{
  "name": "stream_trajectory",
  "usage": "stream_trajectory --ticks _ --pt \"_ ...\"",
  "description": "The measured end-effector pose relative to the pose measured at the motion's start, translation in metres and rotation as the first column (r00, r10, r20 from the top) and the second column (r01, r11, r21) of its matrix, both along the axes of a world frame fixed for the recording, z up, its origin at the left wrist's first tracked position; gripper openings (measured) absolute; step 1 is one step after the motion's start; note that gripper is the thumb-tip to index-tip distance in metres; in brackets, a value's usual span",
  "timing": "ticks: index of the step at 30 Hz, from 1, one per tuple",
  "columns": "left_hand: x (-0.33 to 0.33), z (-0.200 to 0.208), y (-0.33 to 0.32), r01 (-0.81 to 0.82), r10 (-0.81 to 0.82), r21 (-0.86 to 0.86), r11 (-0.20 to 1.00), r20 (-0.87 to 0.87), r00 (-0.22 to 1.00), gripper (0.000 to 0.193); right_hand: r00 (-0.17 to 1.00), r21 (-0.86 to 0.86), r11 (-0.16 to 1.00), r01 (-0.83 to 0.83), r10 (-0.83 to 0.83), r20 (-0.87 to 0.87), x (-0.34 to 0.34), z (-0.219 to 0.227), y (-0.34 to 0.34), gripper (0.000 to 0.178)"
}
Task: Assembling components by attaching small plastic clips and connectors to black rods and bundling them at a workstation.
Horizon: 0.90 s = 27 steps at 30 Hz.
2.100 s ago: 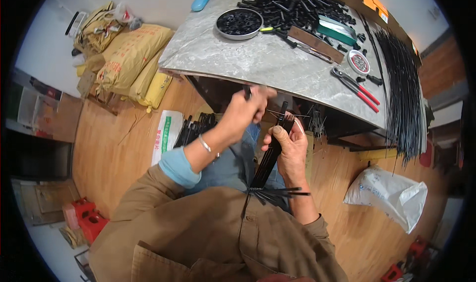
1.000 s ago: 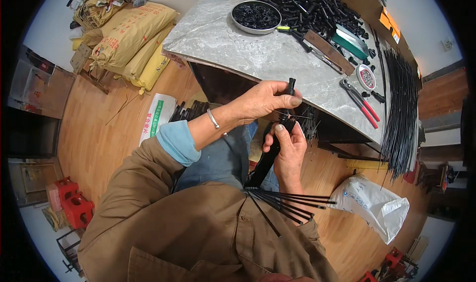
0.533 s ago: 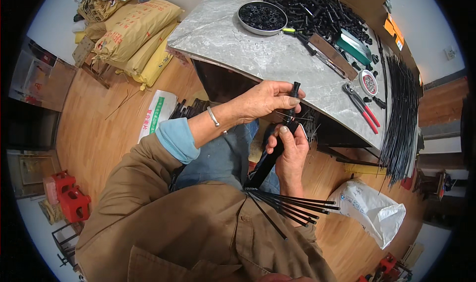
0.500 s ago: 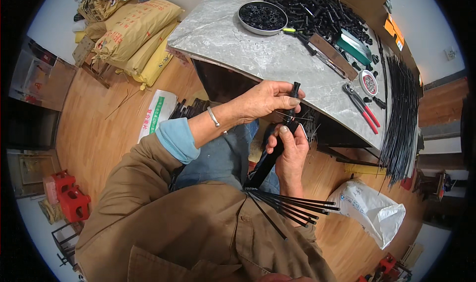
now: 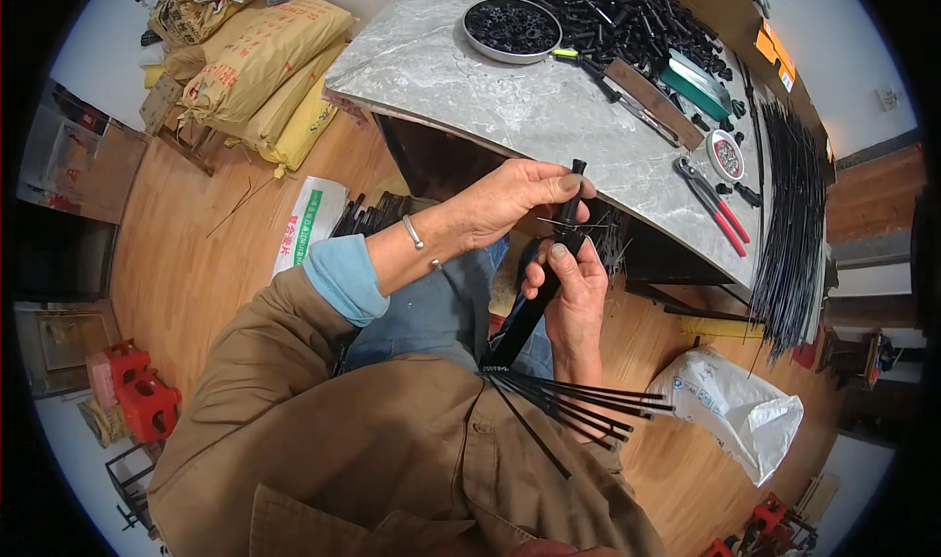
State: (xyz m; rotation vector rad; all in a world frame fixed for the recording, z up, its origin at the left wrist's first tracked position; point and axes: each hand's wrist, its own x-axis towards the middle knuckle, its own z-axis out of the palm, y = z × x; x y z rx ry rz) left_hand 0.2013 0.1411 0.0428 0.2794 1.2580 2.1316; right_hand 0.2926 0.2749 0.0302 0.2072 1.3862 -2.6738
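Note:
My left hand [image 5: 534,190] pinches a small black tube-shaped plastic fitting [image 5: 573,199], its flared end pointing up. Just below, my right hand [image 5: 573,288] is closed round the top of a long dark bundle [image 5: 524,327] that slants down to my lap. Thin wire-like strands [image 5: 586,226] stick out sideways where the fitting meets the bundle. From the bundle's lower end several thin black rods [image 5: 578,400] fan out to the right across my brown clothing. Whether the fitting is joined to the bundle I cannot tell.
On the grey table [image 5: 421,67] are a heap of black fittings [image 5: 637,18], a round dish [image 5: 512,30] of small black parts, red-handled pliers [image 5: 714,206], a green container [image 5: 698,85] and black rods [image 5: 789,234]. A white sack [image 5: 730,405] lies on the floor.
Both hands have shifted slightly left with the fitting and the bundle top. My left thumb sits higher on the fitting. The fitting looks a little more upright.

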Motion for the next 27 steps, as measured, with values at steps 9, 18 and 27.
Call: stream_trajectory --ticks 9,18,27 --pt "0.011 0.008 0.003 -0.113 0.105 0.038 0.993 0.182 0.978 0.033 0.999 -0.065 0.998 -0.003 0.006 0.037 -0.001 -0.009 0.0 0.015" --pt "0.033 0.005 -0.007 -0.193 0.161 -0.228 0.954 -0.153 0.975 0.033 0.986 0.4 0.908 0.123 -0.068 -0.151 0.0 -0.005 0.006 0.021" --pt "0.039 0.001 -0.002 -0.182 0.155 -0.149 0.972 -0.174 0.972 0.032 0.986 0.34 0.929 -0.143 0.165 -0.035 -0.009 -0.009 0.031 0.025"
